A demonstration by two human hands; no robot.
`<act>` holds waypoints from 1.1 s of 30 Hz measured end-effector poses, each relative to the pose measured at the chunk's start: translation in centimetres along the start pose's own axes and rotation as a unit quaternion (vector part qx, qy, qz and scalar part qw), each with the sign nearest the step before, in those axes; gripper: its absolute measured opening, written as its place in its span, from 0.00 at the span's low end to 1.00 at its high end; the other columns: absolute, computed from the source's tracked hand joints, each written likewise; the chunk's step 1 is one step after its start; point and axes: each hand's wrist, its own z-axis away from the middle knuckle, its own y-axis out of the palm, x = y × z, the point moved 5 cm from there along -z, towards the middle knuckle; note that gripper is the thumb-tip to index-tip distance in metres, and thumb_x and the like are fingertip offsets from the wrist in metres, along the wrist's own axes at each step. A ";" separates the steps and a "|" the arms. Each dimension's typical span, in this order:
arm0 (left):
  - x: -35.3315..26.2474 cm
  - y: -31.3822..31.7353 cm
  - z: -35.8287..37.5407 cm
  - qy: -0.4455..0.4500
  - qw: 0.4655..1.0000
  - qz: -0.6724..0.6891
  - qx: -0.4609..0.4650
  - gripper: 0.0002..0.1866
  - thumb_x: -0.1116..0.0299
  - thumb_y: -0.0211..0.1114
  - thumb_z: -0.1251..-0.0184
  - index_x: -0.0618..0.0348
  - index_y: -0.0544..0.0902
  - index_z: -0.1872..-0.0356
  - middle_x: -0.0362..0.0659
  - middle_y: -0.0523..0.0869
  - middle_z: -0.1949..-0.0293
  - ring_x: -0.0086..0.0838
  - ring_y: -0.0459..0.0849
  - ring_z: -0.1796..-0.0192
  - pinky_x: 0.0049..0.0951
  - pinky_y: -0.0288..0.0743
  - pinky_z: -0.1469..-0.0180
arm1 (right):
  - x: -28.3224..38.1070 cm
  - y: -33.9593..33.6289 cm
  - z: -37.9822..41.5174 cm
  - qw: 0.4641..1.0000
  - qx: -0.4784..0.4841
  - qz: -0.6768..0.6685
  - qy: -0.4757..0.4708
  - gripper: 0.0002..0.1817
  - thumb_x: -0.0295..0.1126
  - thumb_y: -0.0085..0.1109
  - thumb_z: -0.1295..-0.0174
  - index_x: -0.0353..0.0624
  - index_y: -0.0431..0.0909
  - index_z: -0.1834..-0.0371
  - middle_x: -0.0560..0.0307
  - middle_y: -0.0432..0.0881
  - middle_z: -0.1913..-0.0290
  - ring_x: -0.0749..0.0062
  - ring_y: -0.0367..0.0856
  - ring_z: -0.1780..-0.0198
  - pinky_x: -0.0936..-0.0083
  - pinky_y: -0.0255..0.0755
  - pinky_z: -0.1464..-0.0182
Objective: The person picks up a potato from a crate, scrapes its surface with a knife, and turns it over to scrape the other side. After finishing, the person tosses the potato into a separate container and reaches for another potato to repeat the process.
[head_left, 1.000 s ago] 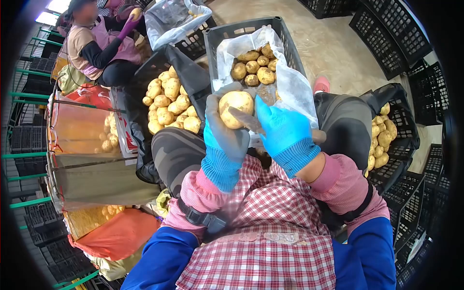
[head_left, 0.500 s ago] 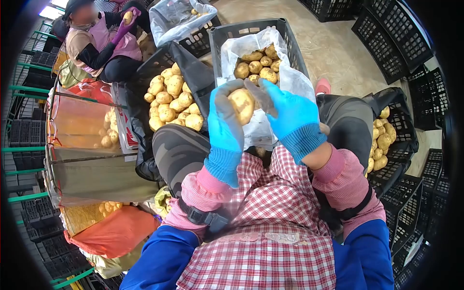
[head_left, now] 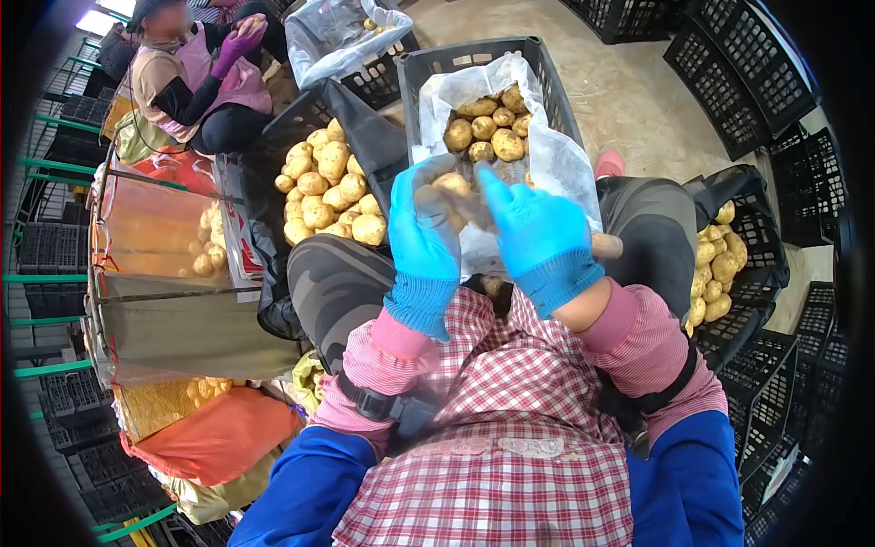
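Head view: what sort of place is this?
Probably a potato sorting or packing shed. Potatoes fill several lined crates around the worker, more black crates stand along the side, and a second person in purple gloves sits nearby.

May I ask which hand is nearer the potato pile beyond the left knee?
Left: the left hand is just right of the potato pile; the right hand is farther right.
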 end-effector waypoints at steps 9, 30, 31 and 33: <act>-2.8 -0.6 0.2 0.155 0.983 -0.085 0.052 0.55 0.53 0.87 0.57 0.67 0.64 0.31 0.49 0.75 0.38 0.35 0.78 0.37 0.37 0.73 0.32 | -2.6 -1.4 -1.5 0.660 0.084 -0.727 0.170 0.22 0.36 0.55 0.27 0.35 0.75 0.35 0.62 0.82 0.65 0.87 0.79 0.68 0.87 0.72 0.71; -3.5 -1.8 0.4 0.008 0.994 0.060 0.086 0.44 0.72 0.83 0.53 0.64 0.71 0.32 0.48 0.78 0.38 0.32 0.79 0.37 0.33 0.75 0.34 | -1.4 1.7 -1.4 0.646 0.104 -0.735 0.176 0.27 0.50 0.57 0.27 0.34 0.79 0.42 0.60 0.82 0.62 0.84 0.78 0.71 0.87 0.72 0.70; -3.5 -2.3 0.5 0.002 0.993 0.086 0.085 0.44 0.70 0.82 0.51 0.64 0.70 0.31 0.48 0.78 0.38 0.31 0.79 0.38 0.33 0.76 0.35 | -1.2 1.2 -1.5 0.657 0.117 -0.725 0.172 0.27 0.50 0.58 0.27 0.34 0.79 0.43 0.59 0.82 0.62 0.84 0.78 0.71 0.86 0.72 0.70; -3.5 -3.3 0.6 -0.005 0.987 0.138 0.084 0.44 0.65 0.81 0.48 0.65 0.69 0.31 0.47 0.79 0.39 0.31 0.80 0.39 0.33 0.76 0.36 | -0.4 1.0 -1.7 0.670 0.146 -0.711 0.154 0.27 0.50 0.58 0.28 0.35 0.79 0.43 0.58 0.83 0.62 0.83 0.78 0.72 0.85 0.72 0.70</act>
